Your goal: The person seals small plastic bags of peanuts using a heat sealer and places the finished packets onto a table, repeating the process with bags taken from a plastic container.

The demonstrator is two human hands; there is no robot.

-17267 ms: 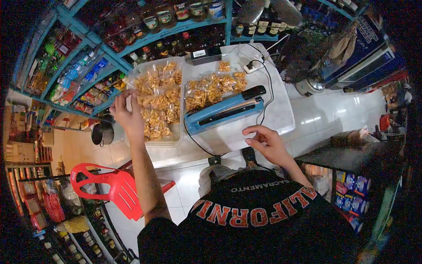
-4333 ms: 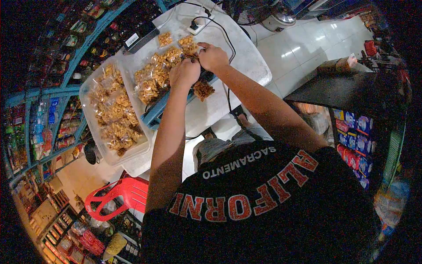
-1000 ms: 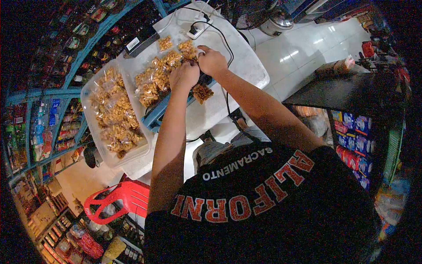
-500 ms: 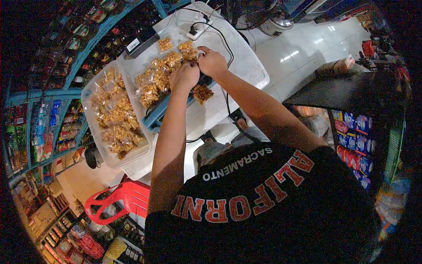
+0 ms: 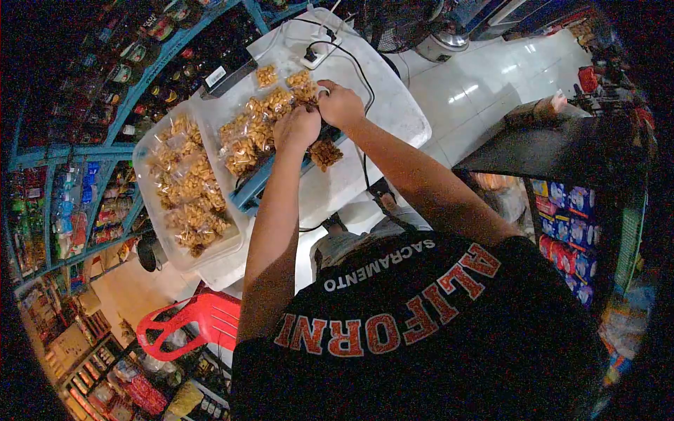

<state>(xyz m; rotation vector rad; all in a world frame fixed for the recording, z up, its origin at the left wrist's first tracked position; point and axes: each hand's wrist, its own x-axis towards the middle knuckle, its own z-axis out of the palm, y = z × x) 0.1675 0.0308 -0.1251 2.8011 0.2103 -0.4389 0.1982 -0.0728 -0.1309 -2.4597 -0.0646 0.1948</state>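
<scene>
My left hand (image 5: 297, 128) and my right hand (image 5: 341, 105) are close together over a blue bar-shaped device (image 5: 254, 188), possibly a bag sealer. Both have curled fingers, pinching at the upper edge of a small clear bag of brown snacks (image 5: 326, 154). The bag hangs on the near side, below the hands; the exact grip is partly hidden. Just past my fingers lies a pile of filled snack bags (image 5: 256, 123). To the left, a translucent plastic tub (image 5: 235, 242) holds many more such bags.
The white table (image 5: 400, 119) carries a power strip (image 5: 321, 54) with black cables running along its right side. A dark box (image 5: 228, 76) lies at the far left edge. A red plastic chair (image 5: 210, 319) stands below the tub. Stocked shelves (image 5: 105, 151) line the left.
Both hands stay at the same spot over the blue device, with only slight shifts. The whole view has moved a little; the bags look unchanged.
</scene>
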